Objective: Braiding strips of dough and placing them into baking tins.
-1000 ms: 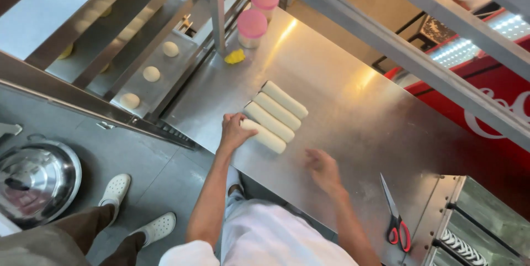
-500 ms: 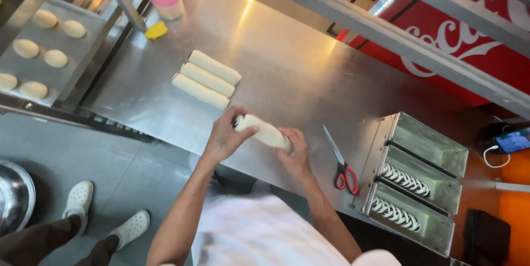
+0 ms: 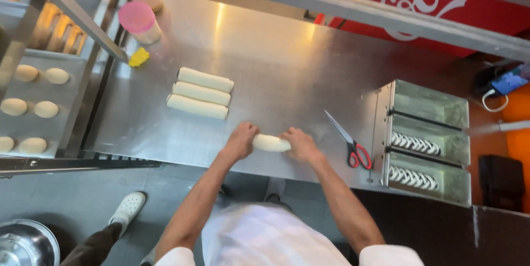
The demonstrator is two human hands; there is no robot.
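While both hands bear on one dough roll (image 3: pixel 270 143) near the front edge of the steel table (image 3: pixel 287 67), the head view suggests the main risk is that edge: the left hand (image 3: pixel 240 140) is curled over the roll's left end and the right hand (image 3: pixel 298 143) is wrapped over its right end, and a pull toward the body could tip the soft piece off onto the floor. Uneven pressure between the two hands would likely leave it thicker at one end than the three finished rolls (image 3: pixel 200 93), which lie side by side toward the table's left rear. The red-handled scissors (image 3: pixel 350 143) rest just beside the right hand, blades pointing rearward, so a wide sweep right could knock them or catch a knuckle. Beyond them the loaf tins (image 3: pixel 428 133) close off the right edge. Open room lies across the table's middle and rear; two pink-lidded tubs (image 3: pixel 141 5) and a yellow scrap (image 3: pixel 139 56) sit at the rear left corner, and round dough pieces (image 3: pixel 33 89) fill a tray off the left edge.
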